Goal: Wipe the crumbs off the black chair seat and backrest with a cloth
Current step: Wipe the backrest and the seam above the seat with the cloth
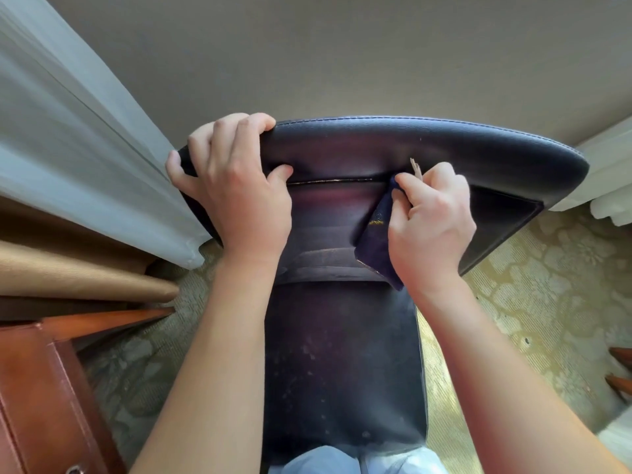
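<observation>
Patterned carpet (533,285) lying beneath both hands — left hand (236,186) gripping backrest (427,142) top edge; right hand (431,220) pinching dark cloth (376,234) against backrest — yellow stitched mark on cloth unreadable.

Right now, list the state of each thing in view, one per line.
Left hand: gripping the backrest's top left corner.
Right hand: pinching the cloth against the backrest.
Cloth: dark, folded, hanging below the fingers.
Backrest: upright, a pale scrap near the right hand.
Seat: speckled with crumbs.

Left hand (236,186) gripping, right hand (432,224) seemingly pinching
</observation>
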Available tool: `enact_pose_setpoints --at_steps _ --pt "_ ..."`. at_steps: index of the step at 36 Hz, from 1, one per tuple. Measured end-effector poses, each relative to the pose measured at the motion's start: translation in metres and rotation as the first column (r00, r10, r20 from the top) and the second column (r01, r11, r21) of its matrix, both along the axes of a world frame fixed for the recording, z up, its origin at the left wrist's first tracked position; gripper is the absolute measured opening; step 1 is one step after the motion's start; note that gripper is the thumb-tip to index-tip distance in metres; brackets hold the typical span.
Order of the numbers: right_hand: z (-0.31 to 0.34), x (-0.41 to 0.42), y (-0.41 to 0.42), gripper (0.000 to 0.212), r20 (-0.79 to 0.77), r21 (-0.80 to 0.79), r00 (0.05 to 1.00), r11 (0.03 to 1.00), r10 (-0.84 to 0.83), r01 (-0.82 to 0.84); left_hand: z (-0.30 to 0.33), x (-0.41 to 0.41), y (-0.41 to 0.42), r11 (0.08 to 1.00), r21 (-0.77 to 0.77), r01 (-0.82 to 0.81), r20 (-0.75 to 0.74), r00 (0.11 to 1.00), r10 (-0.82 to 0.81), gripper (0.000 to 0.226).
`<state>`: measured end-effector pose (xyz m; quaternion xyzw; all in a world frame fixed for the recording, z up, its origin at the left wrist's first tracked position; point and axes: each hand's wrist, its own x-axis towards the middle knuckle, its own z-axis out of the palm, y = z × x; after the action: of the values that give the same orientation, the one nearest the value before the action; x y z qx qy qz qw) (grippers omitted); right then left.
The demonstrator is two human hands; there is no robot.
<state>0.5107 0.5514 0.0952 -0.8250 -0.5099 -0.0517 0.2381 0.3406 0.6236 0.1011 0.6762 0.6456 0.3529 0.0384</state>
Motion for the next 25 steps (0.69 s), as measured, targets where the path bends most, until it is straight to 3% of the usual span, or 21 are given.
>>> enact_pose_setpoints --at_steps 10,16,21,25 --pt "-0.003 -0.038 0.015 0.005 0.111 -0.015 0.987 0.994 0.113 -0.112 -0.003 -0.002 0.003 1.0 0.021 0.006 -0.02 1.0 -0.006 0.05" --pt "-0.001 -0.036 0.006 0.017 -0.052 0.047 0.97 0.97 0.239 -0.237 -0.004 -0.003 -0.004 1.0 0.021 0.012 -0.04 0.999 -0.012 0.052" --pt "0.005 -0.014 -0.009 0.019 -0.153 0.106 0.978 0.986 0.145 -0.13 -0.003 -0.013 -0.01 0.995 0.019 0.098 -0.053 0.994 -0.097 0.057" --pt "0.005 -0.003 -0.009 0.019 -0.136 0.044 0.987 0.996 0.08 -0.075 -0.012 -0.033 -0.014 0.996 0.027 0.088 0.094 0.992 -0.09 0.055"
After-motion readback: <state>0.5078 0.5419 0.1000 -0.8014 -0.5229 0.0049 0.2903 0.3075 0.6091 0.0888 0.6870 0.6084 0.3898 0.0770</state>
